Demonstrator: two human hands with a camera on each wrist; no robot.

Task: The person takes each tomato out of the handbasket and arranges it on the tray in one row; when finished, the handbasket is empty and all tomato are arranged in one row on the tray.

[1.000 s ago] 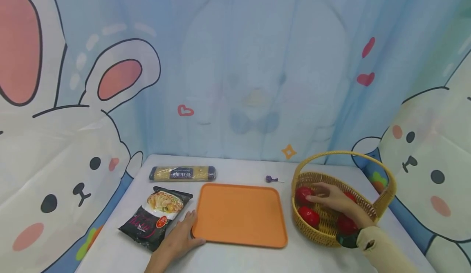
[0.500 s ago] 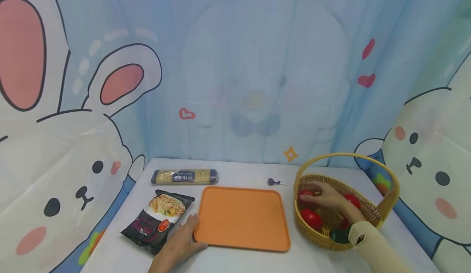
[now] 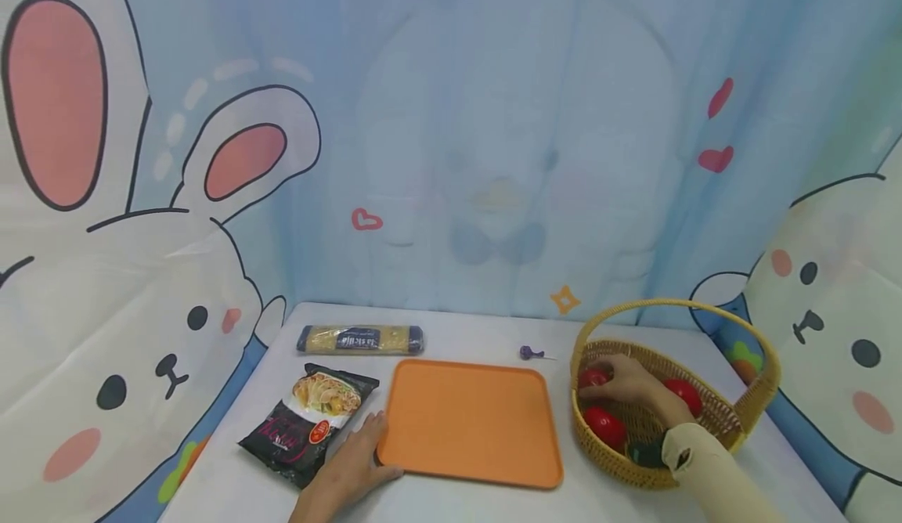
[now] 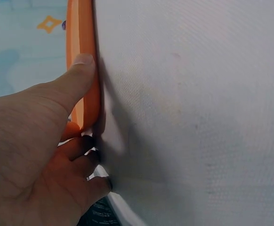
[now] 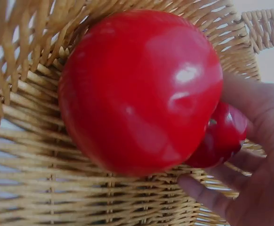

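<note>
In the head view, my right hand (image 3: 630, 384) reaches into the wicker basket (image 3: 613, 472) and grips a red apple (image 3: 592, 376) at its left end. The right wrist view has that smaller, dark red apple (image 5: 223, 134) between the thumb and fingers, partly hidden by a big, shiny red fruit (image 5: 137, 89) in the foreground. My left hand (image 3: 350, 464) lies at the near left corner of the orange tray (image 3: 472, 425). Its thumb runs along the tray's front edge in the left wrist view, while the other fingers reach round the corner, touching the cloth.
More red fruit (image 3: 604, 427) and a dark green thing (image 3: 644, 453) lie in the basket, under its tall handle (image 3: 669, 301). Left of the tray is a black noodle packet (image 3: 310, 423). Behind stand a pasta pack (image 3: 361, 340) and a small purple item (image 3: 533, 353).
My right hand has drawn its fingers in around the apple at the basket's left end. The left hand keeps its place at the tray corner. The head view has shifted slightly.
</note>
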